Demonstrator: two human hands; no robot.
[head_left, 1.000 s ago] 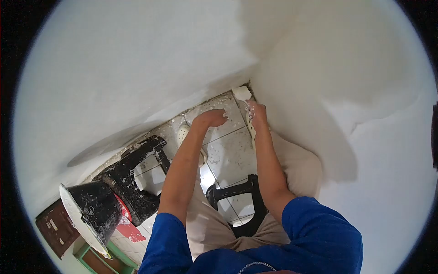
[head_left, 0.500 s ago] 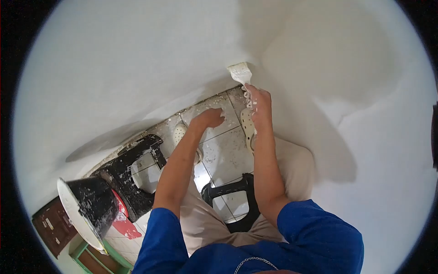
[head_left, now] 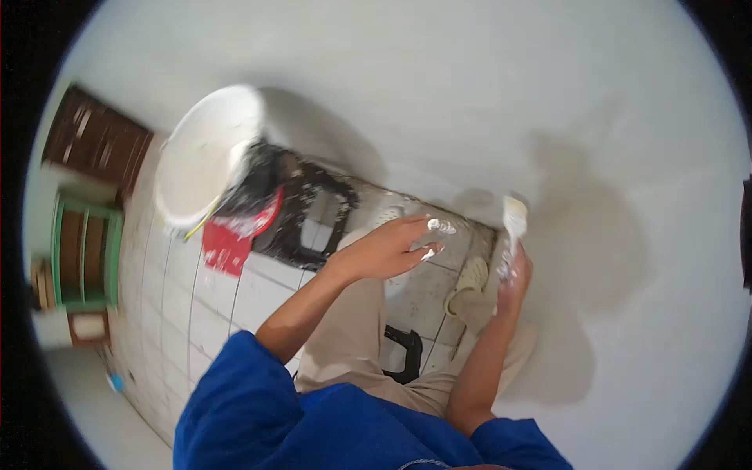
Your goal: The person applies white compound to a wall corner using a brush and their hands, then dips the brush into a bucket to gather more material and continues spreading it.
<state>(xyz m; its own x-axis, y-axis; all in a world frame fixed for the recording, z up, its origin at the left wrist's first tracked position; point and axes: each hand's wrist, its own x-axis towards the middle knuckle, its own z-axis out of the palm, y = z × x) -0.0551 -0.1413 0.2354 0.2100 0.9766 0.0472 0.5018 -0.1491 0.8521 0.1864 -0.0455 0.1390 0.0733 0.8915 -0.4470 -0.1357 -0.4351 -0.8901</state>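
My right hand (head_left: 515, 280) is wrapped around the handle of a paintbrush (head_left: 515, 215), its pale bristles pointing up close to the white wall (head_left: 439, 117). White paint smears the fingers of that hand. Over my knee, my left hand (head_left: 384, 247) is stretched out with thumb and fingers apart and holds nothing; white paint coats its fingertips. To its left stands a paint-spattered black bucket (head_left: 249, 184) with a wide white rim and pale paint inside. The bucket rests on a black stool (head_left: 294, 249), and something red (head_left: 227, 249) lies beneath it.
A second black stool (head_left: 405, 356) shows between my legs on the tiled floor (head_left: 196, 313). Farther left are a green-framed shelf (head_left: 88, 251) and a dark brown wooden piece (head_left: 94, 145). The wall's bottom edge runs just past my shoes (head_left: 470, 283).
The view has swung left, bringing the bucket farther in. My left hand has lifted and its fingers have spread, showing paint. The brush has turned more upright in my right hand.
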